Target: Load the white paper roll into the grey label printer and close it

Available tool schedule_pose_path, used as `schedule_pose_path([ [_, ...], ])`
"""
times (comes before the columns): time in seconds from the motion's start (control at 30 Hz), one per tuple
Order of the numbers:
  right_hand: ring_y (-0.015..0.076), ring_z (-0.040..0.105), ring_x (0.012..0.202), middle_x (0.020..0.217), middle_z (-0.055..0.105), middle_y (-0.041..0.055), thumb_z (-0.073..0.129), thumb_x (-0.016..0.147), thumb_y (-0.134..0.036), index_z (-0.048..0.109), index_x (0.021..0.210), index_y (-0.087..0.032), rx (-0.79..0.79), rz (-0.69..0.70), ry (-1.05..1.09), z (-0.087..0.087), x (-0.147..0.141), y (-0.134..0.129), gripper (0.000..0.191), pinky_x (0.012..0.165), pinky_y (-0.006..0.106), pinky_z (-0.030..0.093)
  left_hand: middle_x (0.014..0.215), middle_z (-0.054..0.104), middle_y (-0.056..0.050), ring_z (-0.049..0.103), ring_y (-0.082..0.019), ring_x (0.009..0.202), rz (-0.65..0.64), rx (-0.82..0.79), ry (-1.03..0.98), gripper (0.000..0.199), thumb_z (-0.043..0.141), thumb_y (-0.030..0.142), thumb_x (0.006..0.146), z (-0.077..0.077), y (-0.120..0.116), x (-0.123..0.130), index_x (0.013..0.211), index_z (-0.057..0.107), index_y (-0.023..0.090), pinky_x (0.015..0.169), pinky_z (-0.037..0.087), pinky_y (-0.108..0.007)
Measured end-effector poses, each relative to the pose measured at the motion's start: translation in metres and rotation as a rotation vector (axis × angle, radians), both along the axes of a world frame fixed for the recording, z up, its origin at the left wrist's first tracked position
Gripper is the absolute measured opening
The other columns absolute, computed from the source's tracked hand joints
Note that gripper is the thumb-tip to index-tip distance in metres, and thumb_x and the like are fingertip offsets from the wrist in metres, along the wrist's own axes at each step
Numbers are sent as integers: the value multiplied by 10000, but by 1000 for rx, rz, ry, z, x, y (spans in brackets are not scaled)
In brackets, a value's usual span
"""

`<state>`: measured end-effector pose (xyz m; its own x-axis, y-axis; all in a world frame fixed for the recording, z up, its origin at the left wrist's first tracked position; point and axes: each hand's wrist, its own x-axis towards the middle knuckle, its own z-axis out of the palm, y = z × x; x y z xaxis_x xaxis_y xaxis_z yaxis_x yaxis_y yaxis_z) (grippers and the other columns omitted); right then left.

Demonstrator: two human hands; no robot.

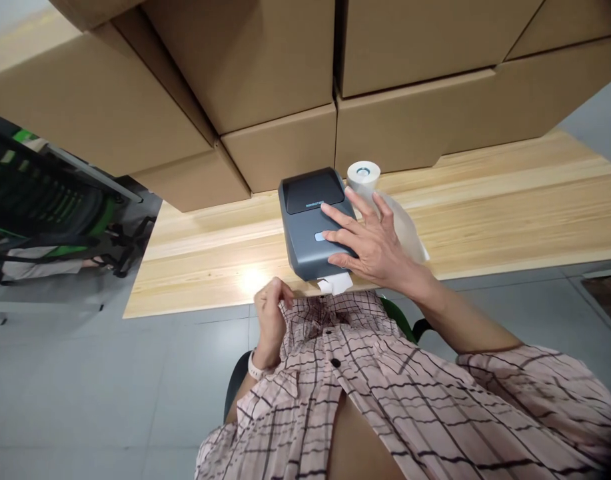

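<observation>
One label printer (302, 243) sits at the wooden table's (510, 207) near edge, apparently for easy reach; one paper roll (360, 175) stands just beside it, likely as its supply. The right hand (372, 248) spreads wide fingers across the printer — seemingly steadying it. The left hand's (272, 310) fingers curl — gripping or not, I cannot tell.

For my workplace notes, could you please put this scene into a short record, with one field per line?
Device: dark grey printer on a wooden table
Right hand: spread over the printer, one fingertip at its pale button
Left hand: curled near the table's front edge
Paper: white slip at printer's front; white roll beside it
Behind: cardboard boxes
</observation>
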<state>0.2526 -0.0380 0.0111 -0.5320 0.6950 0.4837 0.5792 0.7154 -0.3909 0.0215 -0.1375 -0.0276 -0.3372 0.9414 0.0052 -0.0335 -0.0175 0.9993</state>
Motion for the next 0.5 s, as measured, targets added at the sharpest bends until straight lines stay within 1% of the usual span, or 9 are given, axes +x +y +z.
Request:
schedule_pose_path([
  [0.03,377,296,1692,1691,556,21,484,1077,-682,761,1239,-306,-10,15,17,0,1,1,495,1391,674,120,486,551,3,485,-96,462,68,61,4,595,677,584,976,3,4,-5,535,639,188,493,399,-231],
  [0.1,370,313,1687,1718,521,45,448,1077,-716,749,1227,-289,-26,44,96,0,3,2,543,1364,685,216,510,566,3,495,-95,472,136,145,-5,537,692,545,977,9,15,-14,581,666,184,491,404,-222],
  [0.13,363,316,1686,1739,490,56,431,1077,-729,732,1266,-289,-36,57,152,0,5,2,565,1349,682,261,523,574,5,503,-96,477,156,175,-13,504,703,536,973,11,21,-17,615,686,182,487,405,-217],
  [0.2,343,311,1691,1777,427,60,410,1072,-751,660,1416,-317,-43,78,262,1,10,2,607,1339,662,306,545,582,11,509,-95,482,189,218,-25,447,728,527,959,15,33,-22,679,717,179,473,400,-206],
  [0.3,323,328,1683,1803,380,33,392,1064,-771,476,1616,-397,-10,108,349,7,15,8,672,1355,635,303,620,626,4,525,-89,503,184,234,-53,367,763,508,930,15,50,-26,769,746,178,468,407,-195],
  [0.37,333,323,1683,1821,335,22,374,1058,-788,375,1677,-423,19,123,359,14,13,18,718,1362,640,294,748,694,-21,577,-96,573,139,197,-63,287,776,469,917,12,61,-25,871,768,185,494,440,-194],
  [0.4,341,307,1688,1829,312,25,352,1052,-804,330,1698,-418,29,116,358,19,9,26,753,1364,645,292,845,731,-41,620,-106,641,115,171,-54,249,783,442,910,10,67,-24,937,776,195,527,473,-198],
  [0.43,345,291,1694,1836,290,27,317,1044,-825,287,1716,-407,37,98,357,25,5,35,792,1366,644,294,961,758,-62,662,-122,730,89,145,-37,234,791,416,902,8,73,-22,1006,778,206,578,515,-209],
  [0.5,324,282,1698,1846,252,21,221,1031,-851,206,1737,-391,52,44,358,39,-5,56,843,1369,598,321,1187,763,-92,709,-166,937,36,108,8,294,807,379,880,4,85,-18,1130,762,229,732,592,-257],
])
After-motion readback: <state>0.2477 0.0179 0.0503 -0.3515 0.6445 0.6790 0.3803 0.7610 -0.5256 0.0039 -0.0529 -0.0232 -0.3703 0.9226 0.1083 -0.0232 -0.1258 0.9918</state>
